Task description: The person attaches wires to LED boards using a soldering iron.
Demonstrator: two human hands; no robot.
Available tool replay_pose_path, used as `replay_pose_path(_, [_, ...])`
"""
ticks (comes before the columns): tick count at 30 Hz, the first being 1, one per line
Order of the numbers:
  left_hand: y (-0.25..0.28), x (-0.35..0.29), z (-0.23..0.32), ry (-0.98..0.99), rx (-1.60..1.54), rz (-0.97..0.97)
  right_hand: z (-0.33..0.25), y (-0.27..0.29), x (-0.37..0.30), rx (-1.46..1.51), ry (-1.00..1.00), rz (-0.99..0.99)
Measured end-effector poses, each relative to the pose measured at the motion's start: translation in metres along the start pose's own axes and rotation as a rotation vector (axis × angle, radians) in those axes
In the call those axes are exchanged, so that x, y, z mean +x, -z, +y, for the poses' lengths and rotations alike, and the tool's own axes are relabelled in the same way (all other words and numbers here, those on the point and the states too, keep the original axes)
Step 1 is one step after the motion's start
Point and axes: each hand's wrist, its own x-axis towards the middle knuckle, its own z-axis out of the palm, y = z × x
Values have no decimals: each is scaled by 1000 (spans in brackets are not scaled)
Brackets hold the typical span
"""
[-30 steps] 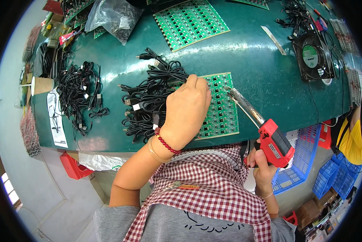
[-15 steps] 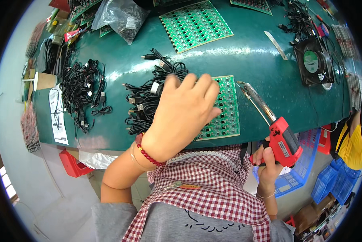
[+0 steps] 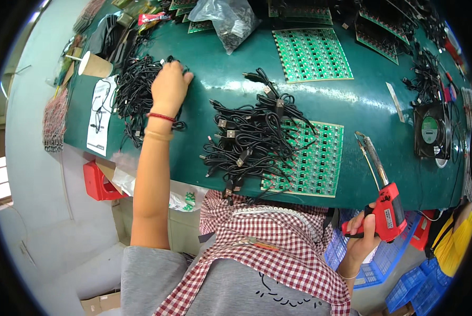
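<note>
My left hand (image 3: 169, 90) reaches over the far edge of a tangled pile of black cables (image 3: 136, 87) at the left. Its fingers bend down into the pile with the tips hidden, and the thumb stands out to the side. In my right hand (image 3: 363, 229) is a red and black soldering gun (image 3: 387, 210), its metal tip pointing up and away over the table edge. Between the hands lies a green circuit board panel (image 3: 320, 158). Black USB cables (image 3: 246, 131) lie bundled over its left part, with thin red wire ends on the board.
Another green board panel (image 3: 312, 55) lies farther back, beside a clear bag (image 3: 228, 23) of small dark parts. A metal ruler (image 3: 395, 101) and a black fan (image 3: 430, 131) are at the right. A paper cup (image 3: 95, 65) and printed sheet (image 3: 100, 118) are at the left.
My left hand has moved from above the board and USB cables to the cable pile at the left. The soldering gun stays in my right hand. The whole view has shifted.
</note>
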Motion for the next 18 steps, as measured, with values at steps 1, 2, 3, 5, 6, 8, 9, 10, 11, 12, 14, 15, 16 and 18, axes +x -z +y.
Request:
replay_pose_path(1, [-6, 0, -4, -16, -14, -49, 0, 0, 1, 9, 4, -15])
replay_pose_path(2, [-12, 0, -8, -32, -27, -98, 0, 0, 2, 19, 8, -31])
replay_pose_path(3, [-11, -1, -6, -87, -50, -164, 0, -1, 1, 15, 9, -24])
replay_pose_path(5, [-8, -2, 9, -108, -25, -142, 1, -4, 2, 2, 36, 9])
replay_pose_path(6, [-3, -4, 19, -124, 5, -117, 1, -4, 1, -1, 40, 13])
replay_pose_path(8, [11, -13, 28, -148, -62, -98, 0, -4, 1, 34, 27, 19])
replay_pose_path(9, [16, -17, 29, -250, -217, 1, -1, -3, 1, 32, 29, 21])
replay_pose_path(10, [22, -20, 29, -351, -372, 101, -2, -2, 2, 34, 42, 11])
replay_pose_path(11, [28, -22, 32, -366, -569, 68, -3, -2, 2, 36, 55, 0])
replay_pose_path(12, [38, -24, 36, -366, -569, 69, -4, -2, 3, 36, 56, -1])
replay_pose_path(14, [56, -27, 40, -41, -702, -153, -6, -3, 5, 24, 67, 20])
replay_pose_path(15, [54, -27, 39, -148, -729, -57, -8, -5, 6, 22, 69, 19])
replay_pose_path(16, [56, -28, 39, -147, -731, -56, -9, -7, 6, 28, 64, 20])
replay_pose_path(18, [66, -30, 43, 116, -1090, -176, -11, -11, 6, 35, 61, 21])
